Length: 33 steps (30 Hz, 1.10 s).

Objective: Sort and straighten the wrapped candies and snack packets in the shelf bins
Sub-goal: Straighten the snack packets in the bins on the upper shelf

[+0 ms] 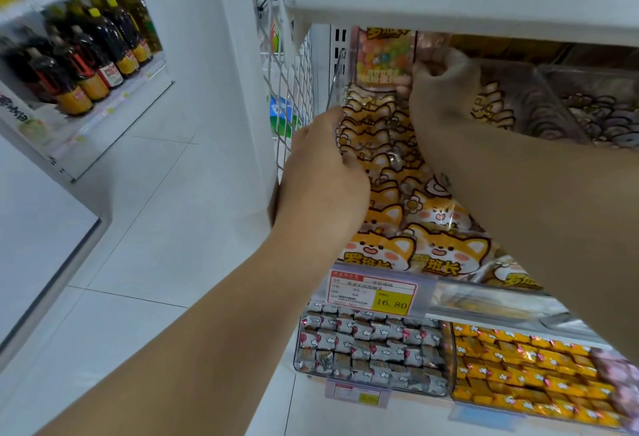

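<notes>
A clear shelf bin is packed with orange fox-print snack packets, standing in rows. At its back stands a pink packet of coloured candies. My right hand reaches deep under the upper shelf and pinches that pink packet's right edge. My left hand sits at the bin's left side, fingers curled onto the fox packets beside the clear bin wall. The fingertips of both hands are partly hidden among the packets.
Below hang a bin of silver wrapped candies and a bin of yellow wrapped candies. A price tag reading 16.80 fronts the fox bin. The white upper shelf overhangs closely. Left, bottles line another shelf across a tiled aisle.
</notes>
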Motion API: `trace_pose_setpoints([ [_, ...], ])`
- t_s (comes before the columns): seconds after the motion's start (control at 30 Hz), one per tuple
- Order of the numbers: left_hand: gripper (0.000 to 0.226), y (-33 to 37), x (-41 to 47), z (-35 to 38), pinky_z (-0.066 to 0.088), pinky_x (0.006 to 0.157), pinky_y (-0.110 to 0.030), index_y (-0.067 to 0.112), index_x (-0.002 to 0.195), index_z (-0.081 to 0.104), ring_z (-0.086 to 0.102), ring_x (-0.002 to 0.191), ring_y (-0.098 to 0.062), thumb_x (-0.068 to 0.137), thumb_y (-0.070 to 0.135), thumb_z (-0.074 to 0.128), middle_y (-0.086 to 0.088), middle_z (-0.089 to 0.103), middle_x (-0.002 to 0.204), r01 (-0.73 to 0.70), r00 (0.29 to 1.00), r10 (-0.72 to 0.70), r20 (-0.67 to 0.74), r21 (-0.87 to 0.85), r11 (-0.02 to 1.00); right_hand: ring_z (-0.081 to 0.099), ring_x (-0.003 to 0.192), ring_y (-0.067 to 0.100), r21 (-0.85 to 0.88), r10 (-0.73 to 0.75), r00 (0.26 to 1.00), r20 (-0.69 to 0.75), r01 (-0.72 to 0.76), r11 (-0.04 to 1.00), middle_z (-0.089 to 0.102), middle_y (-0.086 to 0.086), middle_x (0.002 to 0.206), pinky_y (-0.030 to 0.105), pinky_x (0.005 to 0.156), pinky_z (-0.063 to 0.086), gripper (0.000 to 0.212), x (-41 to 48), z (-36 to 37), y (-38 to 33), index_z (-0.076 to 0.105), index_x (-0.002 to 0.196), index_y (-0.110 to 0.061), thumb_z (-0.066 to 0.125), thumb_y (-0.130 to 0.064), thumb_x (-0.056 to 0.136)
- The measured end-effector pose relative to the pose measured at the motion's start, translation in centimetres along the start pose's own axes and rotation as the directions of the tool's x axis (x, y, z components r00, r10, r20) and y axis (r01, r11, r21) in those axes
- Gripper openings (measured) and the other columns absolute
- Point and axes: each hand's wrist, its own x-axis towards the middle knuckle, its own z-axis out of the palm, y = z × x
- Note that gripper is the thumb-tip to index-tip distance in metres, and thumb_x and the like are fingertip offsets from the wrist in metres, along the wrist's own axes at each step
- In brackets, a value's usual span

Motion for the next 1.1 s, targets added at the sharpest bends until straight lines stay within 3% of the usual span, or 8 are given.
trace_pose_setpoints([
  [0.13, 0.053, 0.0, 0.0, 0.0, 0.042, 0.101, -0.032, 0.035, 0.144, 0.030, 0.040, 0.115, -0.002, 0.097, 0.012, 0.041, 0.011, 0.033, 0.147, 0.001, 1.000, -0.001, 0.004, -0.003, 1.000, 0.069, 0.082, 0.017, -0.017, -0.017, 1.000, -0.011, 0.017, 1.000, 0.069, 0.005, 0.094, 0.034, 0.069, 0.059, 0.013, 0.1, 0.1, 0.2, 0.062, 0.087, -0.017, 0.054, -0.007, 0.089],
  [0.33, 0.053, 0.0, 0.0, 0.0, 0.046, 0.099, -0.038, 0.034, 0.144, 0.030, 0.036, 0.108, 0.002, 0.097, 0.011, 0.040, 0.010, 0.032, 0.148, 0.002, 1.000, -0.002, 0.009, -0.025, 1.000, 0.065, 0.089, 0.020, -0.278, 0.102, 0.982, 0.158, -0.055, 0.959, 0.065, 0.003, 0.088, 0.036, 0.082, 0.056, 0.025, 0.9, 0.4, 0.2, 0.057, 0.069, -0.019, 0.050, -0.003, 0.086],
  [0.5, 0.054, 0.0, 0.0, 0.1, 0.043, 0.102, -0.038, 0.034, 0.144, 0.029, 0.040, 0.113, -0.001, 0.097, 0.010, 0.040, 0.011, 0.031, 0.148, 0.012, 1.000, -0.012, 0.012, -0.017, 1.000, 0.060, 0.099, 0.018, -0.491, 0.111, 0.970, 0.218, 0.011, 0.871, 0.065, 0.004, 0.102, 0.025, 0.087, 0.049, 0.012, 1.3, -0.1, -0.6, 0.067, 0.092, -0.011, 0.055, -0.012, 0.090],
  [0.63, 0.055, 0.1, -0.1, 0.1, 0.042, 0.104, -0.038, 0.034, 0.144, 0.029, 0.041, 0.120, -0.004, 0.097, 0.009, 0.040, 0.010, 0.031, 0.148, 0.022, 1.000, -0.021, 0.006, -0.035, 0.999, 0.048, 0.075, 0.006, -0.405, -0.082, 0.963, 0.256, 0.183, 0.896, 0.053, -0.003, 0.081, 0.015, 0.066, 0.030, 0.019, 0.4, -0.6, -1.9, 0.049, 0.074, -0.017, 0.058, -0.022, 0.090],
  [0.73, 0.053, 0.1, 0.0, 0.0, 0.042, 0.103, -0.041, 0.033, 0.143, 0.031, 0.041, 0.126, -0.011, 0.097, 0.011, 0.040, 0.010, 0.033, 0.146, 0.015, 1.000, -0.015, -0.002, -0.021, 1.000, 0.050, 0.085, 0.012, -0.465, -0.114, 0.933, 0.341, 0.273, 0.842, 0.055, 0.000, 0.087, 0.018, 0.068, 0.030, 0.008, 0.7, -1.0, -1.0, 0.059, 0.088, -0.011, 0.057, -0.019, 0.089],
  [0.83, 0.051, 0.0, 0.0, 0.0, 0.045, 0.099, -0.042, 0.032, 0.143, 0.033, 0.042, 0.122, -0.009, 0.097, 0.011, 0.040, 0.009, 0.034, 0.144, 0.002, 1.000, -0.002, -0.008, 0.003, 1.000, 0.050, 0.088, 0.018, -0.586, -0.059, 0.896, 0.440, 0.336, 0.737, 0.054, 0.001, 0.089, 0.021, 0.070, 0.032, 0.007, 1.1, -1.3, 0.3, 0.056, 0.082, -0.016, 0.058, -0.017, 0.089],
  [0.93, 0.052, 0.0, 0.0, 0.1, 0.044, 0.100, -0.040, 0.031, 0.144, 0.032, 0.042, 0.124, -0.010, 0.097, 0.010, 0.040, 0.007, 0.035, 0.145, 0.001, 1.000, -0.001, -0.012, -0.002, 1.000, 0.051, 0.091, 0.019, -0.580, -0.063, 0.884, 0.464, 0.357, 0.733, 0.057, 0.003, 0.095, 0.023, 0.075, 0.034, 0.004, 0.9, -1.3, 0.6, 0.057, 0.089, -0.017, 0.054, -0.017, 0.091],
  [1.1, 0.052, 0.1, 0.0, 0.1, 0.042, 0.102, -0.037, 0.031, 0.144, 0.032, 0.041, 0.127, -0.010, 0.097, 0.011, 0.041, 0.008, 0.035, 0.146, -0.010, 1.000, 0.010, -0.018, -0.001, 1.000, 0.053, 0.098, 0.020, -0.514, -0.168, 0.887, 0.430, 0.393, 0.762, 0.061, 0.006, 0.105, 0.023, 0.079, 0.035, 0.020, 0.3, -1.3, 0.0, 0.060, 0.108, -0.009, 0.049, -0.019, 0.094],
])
